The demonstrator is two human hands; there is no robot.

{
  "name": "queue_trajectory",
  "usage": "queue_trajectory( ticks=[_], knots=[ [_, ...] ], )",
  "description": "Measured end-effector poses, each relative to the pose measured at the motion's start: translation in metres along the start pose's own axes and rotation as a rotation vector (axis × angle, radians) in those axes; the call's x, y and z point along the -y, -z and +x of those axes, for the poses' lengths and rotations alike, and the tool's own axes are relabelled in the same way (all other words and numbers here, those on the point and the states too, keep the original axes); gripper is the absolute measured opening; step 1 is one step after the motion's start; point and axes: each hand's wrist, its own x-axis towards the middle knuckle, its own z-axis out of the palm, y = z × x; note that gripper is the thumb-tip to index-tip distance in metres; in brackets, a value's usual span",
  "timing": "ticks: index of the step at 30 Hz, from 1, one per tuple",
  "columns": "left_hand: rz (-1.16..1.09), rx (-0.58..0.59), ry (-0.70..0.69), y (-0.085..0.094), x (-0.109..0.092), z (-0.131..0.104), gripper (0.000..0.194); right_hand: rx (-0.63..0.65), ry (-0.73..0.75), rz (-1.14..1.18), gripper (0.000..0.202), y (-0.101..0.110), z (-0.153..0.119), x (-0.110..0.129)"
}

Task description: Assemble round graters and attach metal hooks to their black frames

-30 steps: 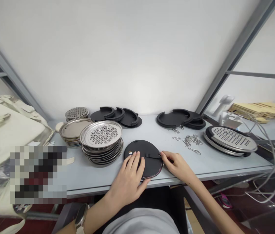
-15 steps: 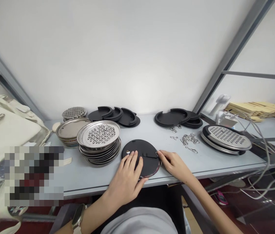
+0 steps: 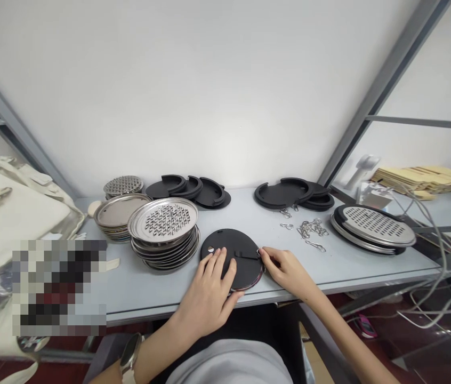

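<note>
The black disc (image 3: pixel 231 240) lies on the near part of the counter (image 3: pixel 129 296), right of the tall grater stack (image 3: pixel 169 221). The left hand (image 3: pixel 209 290) rests on its near left part, its grip open: the fingers spread over the top and the thumb reaches along the near edge, probably to keep the disc from turning or sliding. The right hand (image 3: pixel 287 269) works at the right rim, its grip closed to a fingertip pinch on what looks like a small wire clip (image 3: pixel 258 252); that suits so small a piece. The loose clips (image 3: pixel 311 228) lie beyond this hand, likely for easy reach.

The disc is matte black and looks flat, with a rounded outline, a pale round spot at the left, a small slot near the far edge and a narrow raised strip pointing to the pinched rim. A thin reddish, shiny line shows along its near right edge; what lies beneath is hidden.
</note>
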Motion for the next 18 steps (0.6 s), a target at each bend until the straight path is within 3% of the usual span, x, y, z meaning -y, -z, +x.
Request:
queue_trajectory(
  ticks=[18],
  knots=[
    [-0.001, 0.015, 0.000, -0.0015, 0.0006, -0.0007, 0.054, 0.037, -0.058, 0.049, 0.036, 0.0014, 0.0009, 0.0010]
  ],
)
